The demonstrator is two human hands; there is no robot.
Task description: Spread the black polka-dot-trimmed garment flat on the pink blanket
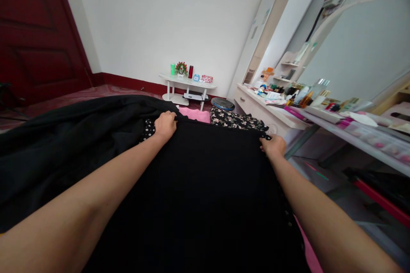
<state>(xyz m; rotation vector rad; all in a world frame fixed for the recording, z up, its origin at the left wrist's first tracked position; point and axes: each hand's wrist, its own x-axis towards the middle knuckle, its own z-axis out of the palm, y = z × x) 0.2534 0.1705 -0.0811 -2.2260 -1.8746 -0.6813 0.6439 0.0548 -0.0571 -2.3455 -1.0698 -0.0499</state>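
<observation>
Your left hand (165, 124) is clenched on the far left corner of the black garment (198, 187), and your right hand (273, 145) pinches the far right corner. With both grips on that top edge and your arms wide apart, the cloth lies flat and taut, judging by its straight far line. The garment is spread in front of you over a pink sheet (194, 114). To its left sits a heap of black fabric (64, 145); beyond the edge, a floral cloth (237, 120). On your right, the dressing table (275, 115) carries crowded bottles (301, 96); their contents are too small to tell. A low white shelf (187, 82) holds a red flask (191, 71).
</observation>
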